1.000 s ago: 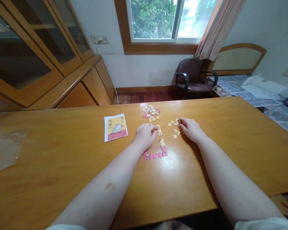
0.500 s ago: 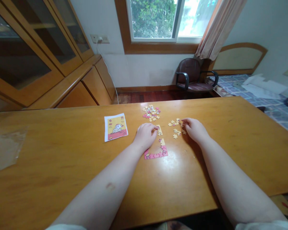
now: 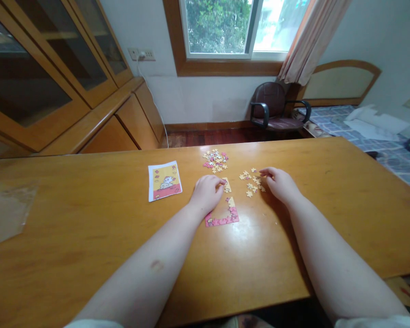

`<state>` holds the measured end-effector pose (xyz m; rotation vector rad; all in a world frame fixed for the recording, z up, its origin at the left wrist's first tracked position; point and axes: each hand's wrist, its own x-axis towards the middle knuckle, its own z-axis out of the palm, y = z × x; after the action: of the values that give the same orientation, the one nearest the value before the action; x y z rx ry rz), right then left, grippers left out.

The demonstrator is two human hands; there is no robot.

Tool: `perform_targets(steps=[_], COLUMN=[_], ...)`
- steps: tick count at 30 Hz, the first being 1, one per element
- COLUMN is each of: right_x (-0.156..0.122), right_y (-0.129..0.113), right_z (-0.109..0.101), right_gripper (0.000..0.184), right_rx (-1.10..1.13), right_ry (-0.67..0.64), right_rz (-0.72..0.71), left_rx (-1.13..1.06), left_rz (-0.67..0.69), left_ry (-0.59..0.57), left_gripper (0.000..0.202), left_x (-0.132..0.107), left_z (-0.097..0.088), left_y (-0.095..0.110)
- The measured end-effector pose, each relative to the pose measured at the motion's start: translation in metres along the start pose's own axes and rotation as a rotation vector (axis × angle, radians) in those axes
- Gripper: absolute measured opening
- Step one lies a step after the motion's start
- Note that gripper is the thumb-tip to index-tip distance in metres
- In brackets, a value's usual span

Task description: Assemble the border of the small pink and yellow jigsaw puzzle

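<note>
My left hand [image 3: 207,191] rests palm down with its fingers bent together, their tips on a small joined yellow puzzle section [image 3: 227,185]; the hand hides part of it. Just below lies a partly joined puzzle border [image 3: 222,222], pink along the bottom and yellow at the upper right. My right hand [image 3: 278,182] hovers at the right edge of a loose spread of yellow puzzle pieces [image 3: 256,180], thumb and fingers apart, with nothing visible between them. A denser heap of mixed pink and yellow pieces [image 3: 216,160] lies farther back.
A printed picture card [image 3: 164,181] lies left of my left hand. Clear plastic wrap [image 3: 8,209] is at the table's left. Beyond the wooden table [image 3: 123,255] stand a cabinet [image 3: 105,136], an office chair [image 3: 271,107] and a bed [image 3: 389,155].
My right hand has drawn slightly right and away from the yellow pieces, uncovering more of them. Some of those pieces have shifted. My left hand stays in place.
</note>
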<state>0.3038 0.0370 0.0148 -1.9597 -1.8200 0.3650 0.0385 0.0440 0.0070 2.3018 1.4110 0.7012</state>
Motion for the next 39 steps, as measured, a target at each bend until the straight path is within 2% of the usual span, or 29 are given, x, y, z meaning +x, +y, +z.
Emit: perform_targets(steps=[6, 13, 17, 23, 33, 39], right_x=[0.0, -0.002, -0.0022, -0.0023, -0.0024, -0.0012], right_y=[0.0034, -0.0007, 0.0007, 0.0024, 0.0017, 0.0028], right_z=[-0.003, -0.0013, -0.0017, -0.0035, -0.0024, -0.0078], right_gripper=[0.035, 0.025, 0.02, 0.02, 0.016, 0.021], right_rx=[-0.079, -0.087, -0.089, -0.086, -0.082, -0.125], right_ry=[-0.02, -0.116, -0.096, -0.067, -0.105, -0.093], right_rz=[0.029, 0.006, 0.082, 0.086, 0.113, 0.132], left_rx=[-0.003, -0.001, 0.001, 0.006, 0.003, 0.001], left_rz=[-0.004, -0.001, -0.001, 0.007, -0.003, -0.01], left_ry=[-0.003, -0.008, -0.002, 0.001, -0.005, -0.012], left_gripper=[0.019, 0.019, 0.019, 0.019, 0.019, 0.02], left_x=[-0.0001, 0.0001, 0.0003, 0.0003, 0.0003, 0.0003], left_z=[-0.0004, -0.0008, -0.0002, 0.0006, 0.0004, -0.0013], left_y=[-0.0005, 0.0003, -0.0001, -0.0014, -0.0007, 0.0012])
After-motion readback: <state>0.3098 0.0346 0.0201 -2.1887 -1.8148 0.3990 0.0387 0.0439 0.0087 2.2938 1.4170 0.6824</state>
